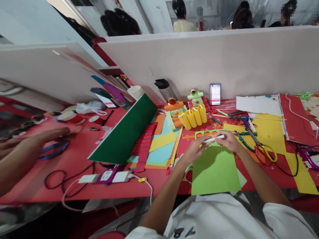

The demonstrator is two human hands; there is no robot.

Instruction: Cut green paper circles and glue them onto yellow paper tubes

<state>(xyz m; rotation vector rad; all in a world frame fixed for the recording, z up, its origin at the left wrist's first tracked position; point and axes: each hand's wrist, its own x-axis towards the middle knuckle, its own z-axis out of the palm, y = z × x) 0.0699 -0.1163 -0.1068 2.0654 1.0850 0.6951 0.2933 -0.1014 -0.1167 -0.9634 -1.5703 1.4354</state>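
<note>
My left hand (pixel 195 151) and my right hand (pixel 228 141) are close together above a green sheet of paper (pixel 215 176). Between them they pinch a slim white stick-like piece (pixel 213 138), one end in each hand; I cannot make out whether it is rolled paper. Just beyond my hands lies a green strip with round cut-out holes (pixel 199 134). Yellow paper tubes (pixel 193 117) stand joined in a row farther back. Right of my right hand are scissors with red and yellow handles (pixel 259 144) and green-handled pliers (pixel 245 141).
A dark green board (pixel 124 132) leans at a slant on the left, near coloured paper sheets (pixel 161 142). A power strip (pixel 108 176) with cables lies at the front. A phone (pixel 215 94) leans against the white partition (pixel 199 63). Another person's arm (pixel 27 146) reaches in from the left.
</note>
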